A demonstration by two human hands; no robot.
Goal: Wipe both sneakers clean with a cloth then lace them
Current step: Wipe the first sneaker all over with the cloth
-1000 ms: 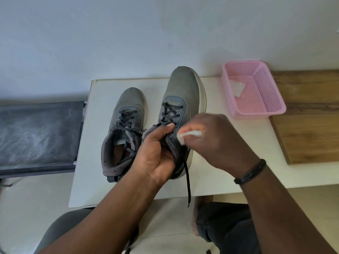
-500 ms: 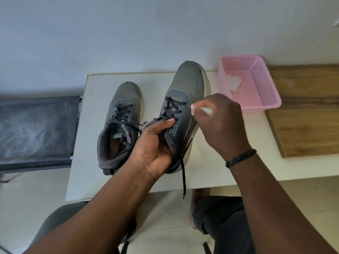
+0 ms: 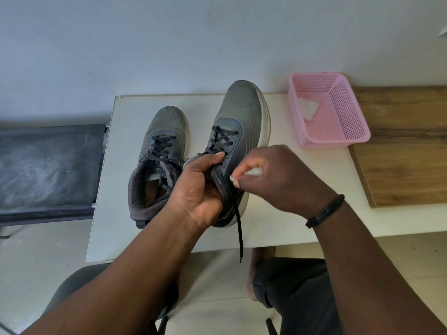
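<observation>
Two grey sneakers with black laces are on a white table (image 3: 108, 213). The left sneaker (image 3: 167, 131) stands flat. The right sneaker (image 3: 242, 107) is tilted onto its side. My left hand (image 3: 200, 187) grips its collar and tongue. My right hand (image 3: 275, 177) pinches a small white cloth (image 3: 254, 172) against the shoe's side near the eyelets. One loose black lace end (image 3: 239, 235) hangs over the table's front edge.
A pink perforated basket (image 3: 338, 139) with a white piece of cloth (image 3: 307, 110) inside sits at the table's right. A wooden board (image 3: 399, 151) lies beside it. A dark bench (image 3: 48, 168) stands left of the table. My knees are below the front edge.
My right hand with the cloth went up the shoe's side toward the toe, then came back down toward the heel. My left hand kept its grip on the shoe.
</observation>
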